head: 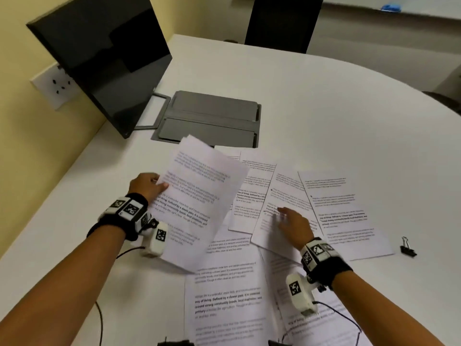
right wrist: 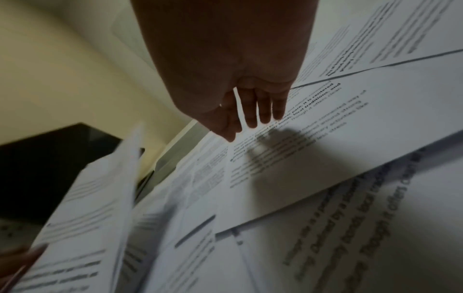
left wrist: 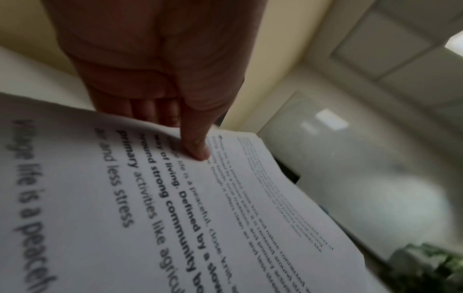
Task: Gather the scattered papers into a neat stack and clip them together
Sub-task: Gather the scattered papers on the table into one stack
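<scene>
left hand (head: 146,184) gripping papers (head: 197,201), lifted

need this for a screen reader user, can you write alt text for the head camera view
A person's left hand holds up a few printed sheets while the right hand reaches with straight fingers over more loose pages spread on a white table. A black binder clip lies right of the pages; a dark monitor stands at the back left.

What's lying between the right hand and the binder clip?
In the head view, one printed sheet lies flat between the right hand and the binder clip, then a bare strip of table just before the clip.
</scene>
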A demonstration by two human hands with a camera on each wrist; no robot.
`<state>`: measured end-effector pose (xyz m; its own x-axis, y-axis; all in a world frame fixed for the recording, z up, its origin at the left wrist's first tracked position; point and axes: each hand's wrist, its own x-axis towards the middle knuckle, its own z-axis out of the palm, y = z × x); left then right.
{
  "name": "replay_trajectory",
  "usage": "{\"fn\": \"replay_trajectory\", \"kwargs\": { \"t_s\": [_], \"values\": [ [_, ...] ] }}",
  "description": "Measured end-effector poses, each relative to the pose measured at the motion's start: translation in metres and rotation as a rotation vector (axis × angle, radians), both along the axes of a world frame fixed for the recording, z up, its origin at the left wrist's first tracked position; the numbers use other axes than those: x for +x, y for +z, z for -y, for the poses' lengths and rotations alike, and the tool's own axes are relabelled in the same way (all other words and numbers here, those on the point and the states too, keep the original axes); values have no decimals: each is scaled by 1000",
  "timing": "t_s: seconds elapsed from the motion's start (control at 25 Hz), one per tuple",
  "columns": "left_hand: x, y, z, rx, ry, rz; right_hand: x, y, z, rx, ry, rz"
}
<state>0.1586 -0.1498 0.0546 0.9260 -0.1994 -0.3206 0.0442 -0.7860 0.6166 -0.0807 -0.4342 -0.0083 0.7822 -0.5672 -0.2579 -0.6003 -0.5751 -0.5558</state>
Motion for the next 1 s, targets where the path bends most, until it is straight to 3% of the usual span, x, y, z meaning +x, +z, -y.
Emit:
{"fn": "replay_trajectory", "kwargs": {
  "t_s": [0.08,0.24,0.52,0.6,0.68,0.8,1.0],
  "values": [
    [9,-27,10,121,-45,-7,7,-16,3,-143,135,-122],
    [24,-67,20,292,-32,50,9,-40,-11,-111,175,-387],
    [26,-84,25,427,-169,120,9,-43,-15,-50,178,-382],
    [30,-79,26,471,-163,82,9,-41,-11,-41,52,-267],
    [33,-73,26,516,-181,44,6,-37,0,-119,-243,-108],
    [30,-67,20,408,-180,74,-3,-31,21,-111,-618,-162],
    [22,-56,5,111,-16,141,-9,-32,34,-84,-637,-229]
  ]
}}
